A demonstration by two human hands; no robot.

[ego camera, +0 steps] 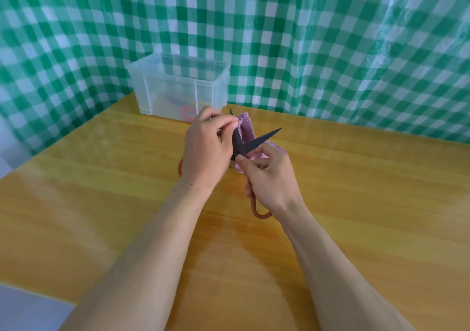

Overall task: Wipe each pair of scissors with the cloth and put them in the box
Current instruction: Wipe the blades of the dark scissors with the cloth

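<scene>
A pair of scissors (256, 142) with dark blades and red-brown loop handles is held open above the wooden table (101, 203). My left hand (206, 147) pinches the pink cloth (245, 128) against the left blade near its tip. My right hand (269, 178) grips the scissors at the pivot and handle; one handle loop shows below my wrist, another peeks out left of my left wrist. More pink cloth lies under my right hand. The clear plastic box (178, 86) stands behind my hands, with coloured scissors dimly visible inside.
A green-and-white checked sheet (330, 51) hangs behind and around the table. The table's left edge runs diagonally at the lower left, with grey floor beyond it.
</scene>
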